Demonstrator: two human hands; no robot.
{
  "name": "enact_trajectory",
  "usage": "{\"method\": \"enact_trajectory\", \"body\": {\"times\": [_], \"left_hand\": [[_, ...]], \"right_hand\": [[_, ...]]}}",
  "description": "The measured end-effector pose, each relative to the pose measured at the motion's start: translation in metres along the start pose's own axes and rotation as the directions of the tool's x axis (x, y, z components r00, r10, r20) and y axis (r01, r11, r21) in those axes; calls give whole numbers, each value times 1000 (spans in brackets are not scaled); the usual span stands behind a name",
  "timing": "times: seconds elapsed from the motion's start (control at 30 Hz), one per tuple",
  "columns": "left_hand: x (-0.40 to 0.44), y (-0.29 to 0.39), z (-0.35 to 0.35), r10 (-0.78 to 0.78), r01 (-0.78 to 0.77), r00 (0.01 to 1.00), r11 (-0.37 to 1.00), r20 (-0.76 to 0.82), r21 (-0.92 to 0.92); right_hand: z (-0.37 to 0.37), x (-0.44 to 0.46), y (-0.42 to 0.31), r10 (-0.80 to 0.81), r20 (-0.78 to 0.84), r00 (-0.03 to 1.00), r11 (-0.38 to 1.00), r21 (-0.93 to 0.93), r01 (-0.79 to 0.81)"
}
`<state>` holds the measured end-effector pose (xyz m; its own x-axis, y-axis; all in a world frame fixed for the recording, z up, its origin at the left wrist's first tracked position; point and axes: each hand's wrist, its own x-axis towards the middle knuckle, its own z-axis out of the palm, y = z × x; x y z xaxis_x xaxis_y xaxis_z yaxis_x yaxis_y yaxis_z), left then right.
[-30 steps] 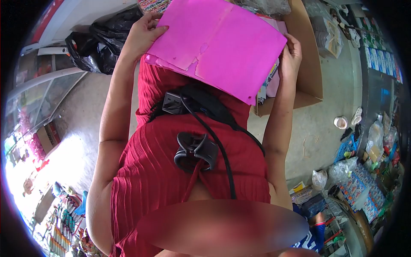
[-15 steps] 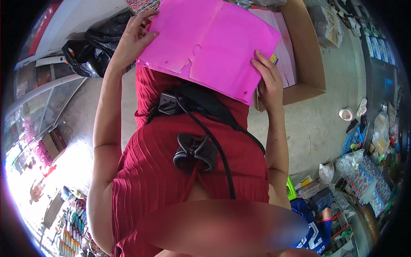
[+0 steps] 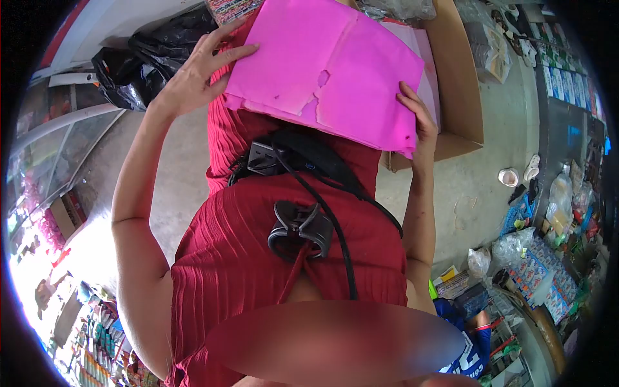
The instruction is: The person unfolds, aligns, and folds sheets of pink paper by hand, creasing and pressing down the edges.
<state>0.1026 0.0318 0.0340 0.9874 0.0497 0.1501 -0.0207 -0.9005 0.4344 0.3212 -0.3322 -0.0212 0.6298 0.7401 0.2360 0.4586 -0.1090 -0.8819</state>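
A stack of bright pink paper sheets (image 3: 371,77), torn and holed near the middle of its lower edge, lies tilted over my lap. At its right edge, my right hand (image 3: 422,116) grips it, fingertips on top and the thumb hidden. My left hand (image 3: 196,74) is at the left edge with fingers spread apart, one fingertip touching the top sheet near its border. The underside of the stack is out of sight.
Behind the paper stands an open cardboard box (image 3: 458,90). Black plastic bags (image 3: 122,77) lie at the left on the floor. White shoes (image 3: 509,177) and cluttered goods (image 3: 548,264) are at the right. A person in a blue shirt (image 3: 474,355) is at lower right.
The pink stack has shifted slightly right in view. My left hand's fingers have spread wider and its elbow has swung outward. My right hand still grips the right edge.
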Motion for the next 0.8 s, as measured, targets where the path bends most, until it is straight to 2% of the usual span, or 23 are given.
{"method": "enact_trajectory", "body": {"times": [0.07, 0.1, 0.17, 0.23, 0.3, 0.33, 0.4, 0.5, 0.57, 0.6, 0.67, 0.73, 0.8], "left_hand": [[-5, 1, 5, 25, -30, 999, 994, -44, -104], [-6, 3, 6, 23, -28, 999, 994, -48, -109], [-8, 5, 9, 19, -25, 996, 997, -86, -67], [-8, 4, 15, 25, -40, 992, 992, -123, -123], [-10, 7, 16, 29, -57, 987, 984, -158, -171], [-10, 10, 14, 41, -61, 984, 992, -173, -113], [-6, 15, 9, 58, -69, 981, 996, -186, -51], [-2, 17, 1, 98, -109, 969, 993, -229, -39], [-1, 14, -3, 126, -178, 963, 961, -238, -211], [-1, 14, -3, 131, -182, 963, 961, -235, -210], [0, 17, -4, 51, -148, 976, 870, -211, -471], [0, 25, -5, 16, -122, 980, 839, -200, -530], [2, 26, -3, -18, -99, 982, 803, -190, -588]], "right_hand": [[2, 1, -3, 5, -4, 1000, 998, 60, -4], [3, 1, -6, 13, -15, 1000, 992, 123, -11], [4, 2, -5, 29, 0, 1000, 991, 127, -29], [4, 2, -2, 46, 16, 999, 990, 134, -47], [2, 3, 0, 7, 29, 1000, 999, 38, -8], [1, 4, 1, 6, 30, 1000, 999, 39, -8], [-2, 7, -4, -35, 41, 999, 991, -130, 40], [-1, 8, -23, -78, 39, 996, 981, -174, 84], [-5, 9, -27, -66, 54, 996, 988, -137, 73], [-7, 8, -28, -56, 76, 996, 993, -100, 64], [-11, 8, -25, -37, 101, 994, 995, -93, 47], [-13, 6, -23, -20, 128, 992, 996, -86, 31], [-13, 5, -22, 45, 135, 990, 999, -4, -45]]}}
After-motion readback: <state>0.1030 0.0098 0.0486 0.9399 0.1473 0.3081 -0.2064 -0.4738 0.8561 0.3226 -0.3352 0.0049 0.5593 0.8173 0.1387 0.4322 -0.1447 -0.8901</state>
